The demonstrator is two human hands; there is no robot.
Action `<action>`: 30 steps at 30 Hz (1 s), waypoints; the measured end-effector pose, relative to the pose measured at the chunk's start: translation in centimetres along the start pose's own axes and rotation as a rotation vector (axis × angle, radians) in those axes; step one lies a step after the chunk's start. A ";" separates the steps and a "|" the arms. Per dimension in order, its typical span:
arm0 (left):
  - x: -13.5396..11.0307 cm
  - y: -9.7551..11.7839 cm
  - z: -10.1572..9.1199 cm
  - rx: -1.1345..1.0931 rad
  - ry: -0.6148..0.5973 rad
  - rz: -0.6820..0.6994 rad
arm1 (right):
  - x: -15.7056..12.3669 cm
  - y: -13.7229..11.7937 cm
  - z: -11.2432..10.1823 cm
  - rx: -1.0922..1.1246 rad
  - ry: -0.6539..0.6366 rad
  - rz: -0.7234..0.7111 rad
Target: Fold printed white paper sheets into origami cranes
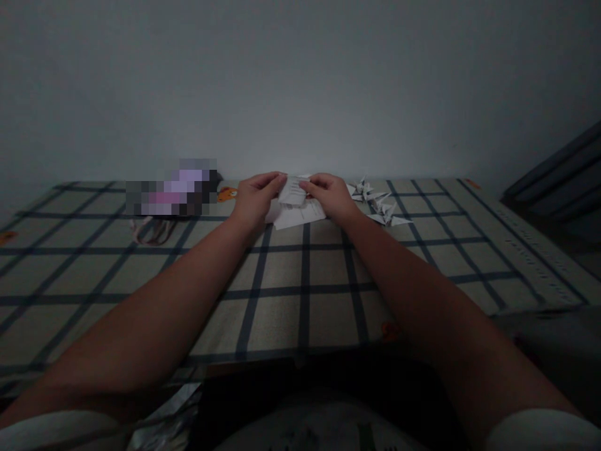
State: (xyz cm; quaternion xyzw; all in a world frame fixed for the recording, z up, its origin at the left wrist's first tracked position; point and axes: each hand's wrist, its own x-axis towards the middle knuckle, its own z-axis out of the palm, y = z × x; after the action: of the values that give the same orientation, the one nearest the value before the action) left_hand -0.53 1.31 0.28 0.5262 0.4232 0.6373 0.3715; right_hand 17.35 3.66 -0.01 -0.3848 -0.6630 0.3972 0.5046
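Note:
Both my arms reach out over the table to a small folded piece of printed paper (292,191). My left hand (256,195) pinches its left side between thumb and fingers. At its right side, my right hand (331,195) grips it the same way. Beneath the held piece, flat white paper sheets (300,216) with faint print lie on the cloth. Just right of my right hand sit several folded paper cranes (385,210) with pointed tips, bunched together.
A checked tablecloth (282,269) covers the table, which meets a plain wall (300,88) at the back. On the left lies a blurred-out purple and dark object (176,191) with a strap loop (153,232). A dark slatted thing (558,166) stands beyond the right edge.

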 end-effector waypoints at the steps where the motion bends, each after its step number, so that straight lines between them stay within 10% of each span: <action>1: 0.0 0.0 0.0 -0.003 -0.001 -0.006 | 0.1 0.1 0.1 0.021 0.015 0.006; 30: 0.1 0.5 -0.2 0.163 -0.087 0.005 | 0.5 0.2 0.1 0.184 -0.008 0.096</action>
State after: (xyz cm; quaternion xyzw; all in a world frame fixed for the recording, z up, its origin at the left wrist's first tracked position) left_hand -0.79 1.18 0.75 0.5830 0.4556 0.5781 0.3439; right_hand 17.19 4.18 -0.06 -0.3665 -0.6064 0.4817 0.5156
